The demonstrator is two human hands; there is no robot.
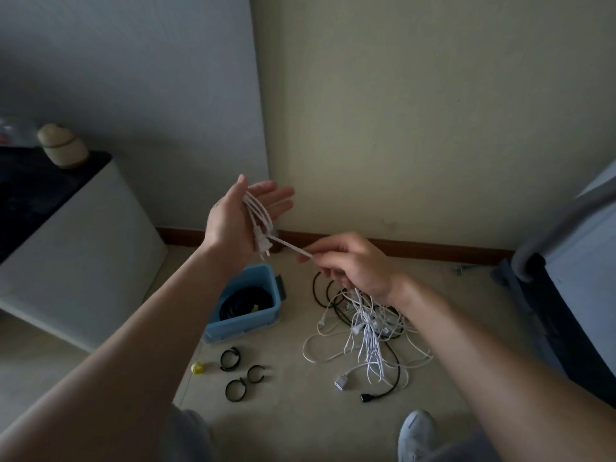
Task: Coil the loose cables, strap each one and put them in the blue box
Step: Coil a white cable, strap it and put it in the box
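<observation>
Two walls meet at beige floor [300,411] w/ blue box [246,325]. Loops of white cable [258,215] hang across L hand [233,225], fingers [280,198] straight; R hand [356,265] pinches its tail.

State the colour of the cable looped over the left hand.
White cable; clearest in head view.

Left wall: plain grey-blue painted wall [133,78], in shade.
Right wall: plain cream painted wall [433,111], brighter, meeting the grey-blue one at a vertical corner.
Skirting: dark reddish-brown skirting board [433,246] along the foot of both walls.
Floor: pale beige tiled floor [300,415] with faint joints.
Left furniture: white boxy cabinet with a black top [83,245] against the grey-blue wall; a small rounded beige jar [63,146] stands on it.
Right edge: grey and dark furniture [573,295], cut off, kind unclear.
Light: dim, soft.
</observation>
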